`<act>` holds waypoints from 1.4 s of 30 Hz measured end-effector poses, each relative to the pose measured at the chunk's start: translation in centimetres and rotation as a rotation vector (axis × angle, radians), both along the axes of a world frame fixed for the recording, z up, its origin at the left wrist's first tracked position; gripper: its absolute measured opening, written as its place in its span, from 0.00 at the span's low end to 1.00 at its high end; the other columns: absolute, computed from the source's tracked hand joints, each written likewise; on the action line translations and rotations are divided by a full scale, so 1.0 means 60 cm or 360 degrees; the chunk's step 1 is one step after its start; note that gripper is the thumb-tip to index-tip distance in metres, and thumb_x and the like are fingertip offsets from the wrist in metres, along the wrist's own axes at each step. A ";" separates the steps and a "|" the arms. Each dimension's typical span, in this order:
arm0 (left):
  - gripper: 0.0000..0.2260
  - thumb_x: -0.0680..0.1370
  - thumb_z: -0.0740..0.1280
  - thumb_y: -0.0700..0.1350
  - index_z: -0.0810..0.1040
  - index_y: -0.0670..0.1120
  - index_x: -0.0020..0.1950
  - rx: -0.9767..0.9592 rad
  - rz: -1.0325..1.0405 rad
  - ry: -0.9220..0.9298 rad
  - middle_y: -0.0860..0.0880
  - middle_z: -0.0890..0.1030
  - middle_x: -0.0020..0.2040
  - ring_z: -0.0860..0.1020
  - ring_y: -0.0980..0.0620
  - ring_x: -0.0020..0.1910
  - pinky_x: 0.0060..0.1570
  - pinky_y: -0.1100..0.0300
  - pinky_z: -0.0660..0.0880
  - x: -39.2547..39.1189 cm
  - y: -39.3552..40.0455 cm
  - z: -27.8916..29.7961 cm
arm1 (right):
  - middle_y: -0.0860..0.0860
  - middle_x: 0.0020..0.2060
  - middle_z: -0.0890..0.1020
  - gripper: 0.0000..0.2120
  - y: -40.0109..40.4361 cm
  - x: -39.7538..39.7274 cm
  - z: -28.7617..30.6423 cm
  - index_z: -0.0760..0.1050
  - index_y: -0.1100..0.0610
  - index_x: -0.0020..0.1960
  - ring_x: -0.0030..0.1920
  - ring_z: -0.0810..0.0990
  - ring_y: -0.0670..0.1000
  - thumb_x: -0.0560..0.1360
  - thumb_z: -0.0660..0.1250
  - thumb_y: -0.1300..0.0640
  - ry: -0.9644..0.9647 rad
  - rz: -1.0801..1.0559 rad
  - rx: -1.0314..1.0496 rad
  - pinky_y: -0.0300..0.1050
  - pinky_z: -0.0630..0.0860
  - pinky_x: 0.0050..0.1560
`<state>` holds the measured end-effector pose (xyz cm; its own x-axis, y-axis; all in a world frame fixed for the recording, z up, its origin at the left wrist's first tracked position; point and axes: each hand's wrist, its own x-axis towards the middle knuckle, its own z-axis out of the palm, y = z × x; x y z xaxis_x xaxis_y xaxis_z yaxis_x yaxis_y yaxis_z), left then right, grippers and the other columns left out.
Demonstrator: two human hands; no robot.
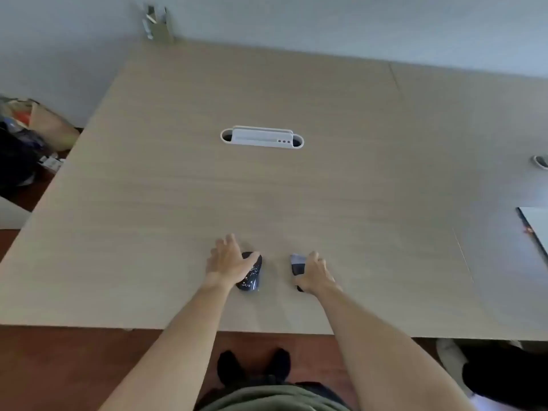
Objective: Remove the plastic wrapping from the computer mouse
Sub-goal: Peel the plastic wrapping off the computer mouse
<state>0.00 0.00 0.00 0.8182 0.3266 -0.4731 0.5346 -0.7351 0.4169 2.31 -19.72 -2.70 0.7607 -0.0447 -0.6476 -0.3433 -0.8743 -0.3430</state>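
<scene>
Two dark computer mice lie on the light wooden table [267,197] near its front edge. The left mouse [252,277] is black with small light specks and a glossy film over it. My left hand [226,261] rests over its left side, fingers spread, thumb across its top. The right mouse [297,265] is dark with a pale, shiny patch at its far end. My right hand [314,274] is curled around its right side and grips it. Whether wrapping covers the right mouse is unclear in the blur.
A white cable slot with a socket panel [262,137] is set in the table's middle. A white flat item with a dark edge [535,226] lies at the right. Bags [26,134] crowd the floor on the left. My feet [252,366] stand below the front edge.
</scene>
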 end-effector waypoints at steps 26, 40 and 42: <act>0.25 0.71 0.70 0.58 0.68 0.42 0.57 0.0082 0.0281 -0.0083 0.45 0.77 0.55 0.75 0.42 0.57 0.48 0.48 0.77 -0.089 -0.049 -0.068 | 0.54 0.30 0.72 0.04 0.082 0.027 0.045 0.78 0.66 0.38 0.33 0.66 0.51 0.69 0.65 0.67 -0.0514 0.0225 0.0642 0.40 0.62 0.31; 0.26 0.72 0.71 0.56 0.68 0.41 0.61 0.0099 0.0241 0.0059 0.44 0.75 0.61 0.72 0.43 0.62 0.53 0.51 0.74 -0.072 -0.043 -0.068 | 0.58 0.42 0.84 0.12 0.096 0.035 0.035 0.83 0.65 0.46 0.43 0.75 0.52 0.68 0.63 0.71 -0.0376 0.0258 0.0513 0.40 0.69 0.43; 0.27 0.72 0.71 0.56 0.68 0.41 0.61 0.0097 0.0236 0.0063 0.44 0.75 0.61 0.72 0.43 0.62 0.52 0.51 0.74 -0.072 -0.043 -0.068 | 0.61 0.36 0.80 0.09 0.097 0.031 0.030 0.80 0.69 0.41 0.39 0.73 0.57 0.66 0.62 0.72 -0.0351 0.0322 0.0434 0.44 0.68 0.38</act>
